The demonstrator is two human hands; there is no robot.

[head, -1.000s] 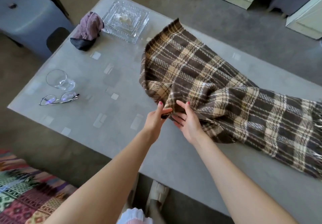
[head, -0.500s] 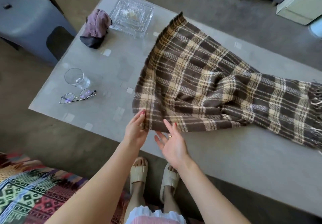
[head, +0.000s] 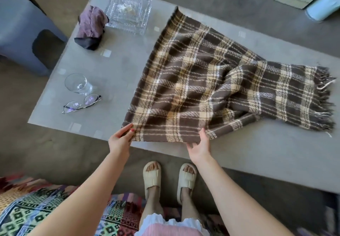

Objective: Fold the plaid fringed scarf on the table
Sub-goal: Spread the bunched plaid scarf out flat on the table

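- While the plaid scarf [head: 211,81] lies spread over the grey table [head: 117,70], its near edge hangs level with the table's front edge, at about 6 o'clock from the scarf's middle.
- Its fringed end [head: 325,98] points toward 3 o'clock, and the cloth is rumpled into folds between the middle and that end.
- Its far corner reaches toward 12 o'clock, near the table's back edge.
- The left hand [head: 120,140] pinches the scarf's near-left corner, thumb on top of the cloth and fingers underneath, loosely curled.
- The right hand [head: 199,146] grips the near edge further toward 3 o'clock, thumb lying over the cloth and fingers tucked beneath it.
- The two hands are well apart along that edge, which runs fairly straight between them.
- At 9 o'clock from the scarf stand a clear drinking glass [head: 78,84] and, just beside it toward 6 o'clock, a pair of spectacles [head: 82,103].
- At about 11 o'clock sit a crumpled purple cloth [head: 91,27] and a square cut-glass dish [head: 128,11], touching or nearly so.
- Below the table edge the person's feet show in cream slide sandals [head: 170,178], with a patterned woven rug [head: 36,210] at 7 o'clock.
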